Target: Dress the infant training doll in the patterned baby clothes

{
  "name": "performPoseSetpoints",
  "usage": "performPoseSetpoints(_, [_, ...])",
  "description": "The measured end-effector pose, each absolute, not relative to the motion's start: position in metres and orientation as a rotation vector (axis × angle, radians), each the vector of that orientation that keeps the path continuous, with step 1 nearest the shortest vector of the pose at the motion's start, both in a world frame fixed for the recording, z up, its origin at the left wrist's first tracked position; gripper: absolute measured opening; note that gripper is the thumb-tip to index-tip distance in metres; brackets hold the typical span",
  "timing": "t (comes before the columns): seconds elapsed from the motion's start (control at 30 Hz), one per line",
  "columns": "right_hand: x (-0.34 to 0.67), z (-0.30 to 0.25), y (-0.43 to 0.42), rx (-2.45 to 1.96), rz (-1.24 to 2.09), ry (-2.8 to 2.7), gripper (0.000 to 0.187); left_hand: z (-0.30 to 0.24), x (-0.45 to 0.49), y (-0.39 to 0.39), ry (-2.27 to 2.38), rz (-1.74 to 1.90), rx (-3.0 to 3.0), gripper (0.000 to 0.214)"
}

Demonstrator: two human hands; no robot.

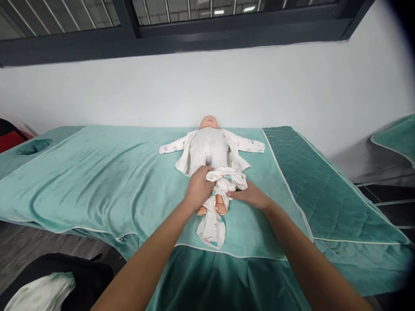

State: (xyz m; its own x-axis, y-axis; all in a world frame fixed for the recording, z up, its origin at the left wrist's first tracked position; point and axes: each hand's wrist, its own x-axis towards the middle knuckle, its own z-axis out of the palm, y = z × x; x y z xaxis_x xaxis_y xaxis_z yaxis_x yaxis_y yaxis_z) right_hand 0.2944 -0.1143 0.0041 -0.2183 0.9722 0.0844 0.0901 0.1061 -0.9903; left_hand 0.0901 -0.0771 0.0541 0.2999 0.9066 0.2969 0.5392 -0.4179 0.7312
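Observation:
A baby doll lies on its back, its head towards the wall and its feet towards me. An unfastened white printed jacket covers its outspread arms. Bunched around its lower legs are white printed baby trousers, with one leg trailing down over the sheet and the doll's bare feet showing. My left hand is closed on the trousers at their left side. On the right, my right hand grips the same cloth, thumb in front, the other fingers partly hidden by it.
Green plush sheets cover the bed, wrinkled on the left, with a darker quilted part on the right. A white wall stands behind. At lower left is a dark chair-like object with pale patterned cloth on it.

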Motion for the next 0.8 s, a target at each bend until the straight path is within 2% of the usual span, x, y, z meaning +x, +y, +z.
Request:
performPoseSetpoints(0.23, [0.279, -0.012, -0.113, -1.192, 0.966, -1.338, 0.041, 0.065, 0.075, -0.084, 1.097, 0.717, 2.079, 0.03])
performPoseSetpoints(0.4, [0.276, -0.02, -0.109, -1.184, 0.736, -1.388, 0.03, 0.068, 0.078, -0.083, 1.141, 0.638, 2.216, 0.02])
performPoseSetpoints(0.63, [0.277, -0.021, -0.109, -1.254, 0.567, -1.374, 0.028, 0.071, 0.093, -0.073, 1.137, 0.851, 2.352, 0.013])
performPoseSetpoints(0.8, [0.277, -0.014, -0.109, -1.366, 0.597, -1.294, 0.03, 0.072, 0.093, -0.066, 1.213, 1.034, 2.132, 0.013])
